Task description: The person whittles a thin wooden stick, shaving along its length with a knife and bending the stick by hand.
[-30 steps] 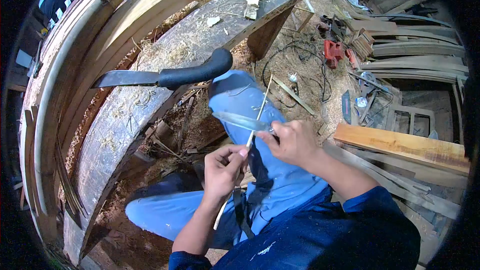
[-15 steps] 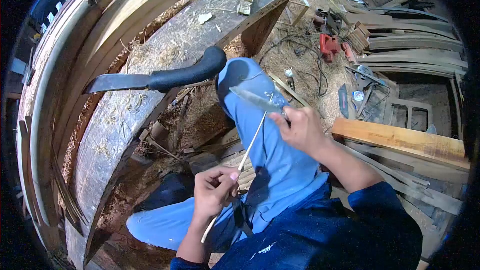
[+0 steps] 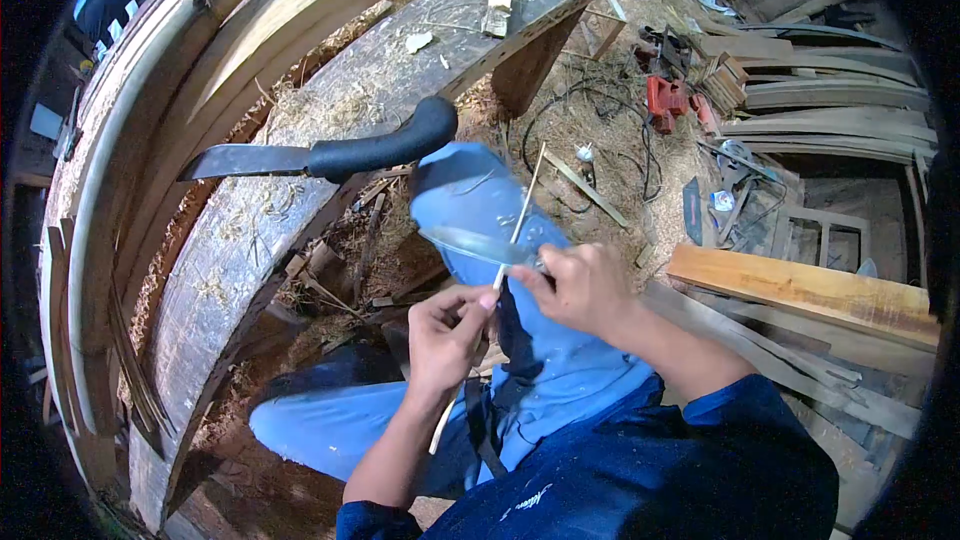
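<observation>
The person's left hand (image 3: 445,335) has its fingers closed on a thin pale strip (image 3: 535,177), which slants across the lap, its upper end over the raised blue-trousered leg (image 3: 470,195) and its lower end beside the left forearm. The right hand (image 3: 580,285) has its fingers clenched round a knife, the blade (image 3: 468,243) pointing away from them across the strip. The blade is blurred, so it appears to touch the strip, though its exact contact and edge direction are hard to tell.

The main danger is to the left thumb and fingertips, just below the crossing: a slip along the strip, or a pull towards the body, could cut them. The leg lies under the blade, so a sudden break-through could carry the edge into the trousers. Too deep a bite could snap so slender a piece. The larger black-handled knife (image 3: 385,152) lies on the shaving-strewn surface (image 3: 205,335), its handle near the knee; a knock from the leg might tip it off.
</observation>
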A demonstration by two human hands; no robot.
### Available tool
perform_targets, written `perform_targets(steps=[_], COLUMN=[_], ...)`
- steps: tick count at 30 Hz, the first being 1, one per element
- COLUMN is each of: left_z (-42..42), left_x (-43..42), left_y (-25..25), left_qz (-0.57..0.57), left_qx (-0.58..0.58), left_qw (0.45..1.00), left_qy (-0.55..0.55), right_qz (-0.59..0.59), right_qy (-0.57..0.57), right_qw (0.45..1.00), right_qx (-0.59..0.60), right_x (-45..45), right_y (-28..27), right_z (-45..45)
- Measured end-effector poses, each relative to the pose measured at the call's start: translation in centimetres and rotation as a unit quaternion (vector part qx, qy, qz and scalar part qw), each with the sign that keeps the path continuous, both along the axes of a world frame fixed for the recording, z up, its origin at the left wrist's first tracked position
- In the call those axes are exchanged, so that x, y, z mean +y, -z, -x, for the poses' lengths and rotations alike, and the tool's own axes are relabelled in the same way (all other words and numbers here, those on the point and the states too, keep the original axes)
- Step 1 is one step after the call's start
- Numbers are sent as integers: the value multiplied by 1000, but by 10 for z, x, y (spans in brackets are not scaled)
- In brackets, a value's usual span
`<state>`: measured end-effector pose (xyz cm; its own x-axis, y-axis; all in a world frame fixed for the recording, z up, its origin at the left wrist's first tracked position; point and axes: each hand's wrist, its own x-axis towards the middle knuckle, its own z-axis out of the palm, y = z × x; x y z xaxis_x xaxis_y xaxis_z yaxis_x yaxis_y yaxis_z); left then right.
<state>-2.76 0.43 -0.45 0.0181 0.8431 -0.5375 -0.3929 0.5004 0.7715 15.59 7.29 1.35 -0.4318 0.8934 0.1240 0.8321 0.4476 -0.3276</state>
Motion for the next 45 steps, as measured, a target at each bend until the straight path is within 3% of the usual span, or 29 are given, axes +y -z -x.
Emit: perform_targets(steps=[3, 10, 24, 26, 33, 38, 45], left_z=[-3, 4, 33, 34, 18, 6, -5], left_x=[12, 4, -52, -50, -26, -2, 20], left_y=[3, 1, -7, -9, -6, -5, -14], left_qz=[-13, -16, 52, 42, -19, -62, 4], left_qx=[-18, -29, -21, -31, -20, 22, 0], left_qw=[1000, 999, 996, 995, 998, 996, 1000], left_qy=[-9, -20, 63, 83, 59, 61, -12], right_qz=[48, 30, 2, 6, -15, 0, 65], right_qy=[-44, -29, 115, 146, 117, 64, 31], right_qw=[998, 999, 993, 984, 980, 994, 997], right_qx=[9, 14, 26, 97, 160, 93, 34], right_x=[-6, -3, 16, 15, 12, 8, -3], right_y=[-4, 4, 16, 20, 22, 18, 0], right_z=[5, 0, -29, -31, -31, -21, -6])
